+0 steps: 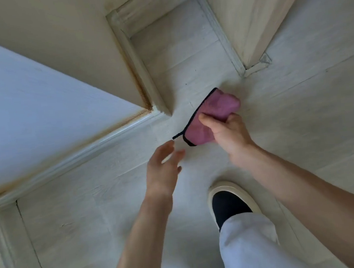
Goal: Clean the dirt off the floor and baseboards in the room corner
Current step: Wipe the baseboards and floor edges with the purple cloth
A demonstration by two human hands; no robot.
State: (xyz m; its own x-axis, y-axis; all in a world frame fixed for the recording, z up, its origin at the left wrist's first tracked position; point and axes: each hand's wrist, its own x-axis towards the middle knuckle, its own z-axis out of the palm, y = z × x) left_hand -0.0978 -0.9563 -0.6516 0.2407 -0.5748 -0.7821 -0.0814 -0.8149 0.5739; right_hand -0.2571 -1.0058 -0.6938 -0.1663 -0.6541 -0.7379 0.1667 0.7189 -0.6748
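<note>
Head view looking down: I see my right hand (229,132) just past centre toward 1 o'clock, forearm reaching in from 4 o'clock, thumb and curled fingers gripping a folded pink cloth (210,115) with dark edging over the pale floor (298,104). My left hand (163,168) hangs at about 7 o'clock of the cloth, fingers loose and spread, grasping nothing. White baseboards (134,62) frame the corner recess at 12 o'clock. A black shoe (229,204) stands at 6 o'clock.

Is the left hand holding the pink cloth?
No, the right hand grips the cloth; the left hand is open, fingers spread, holding nothing.
</note>
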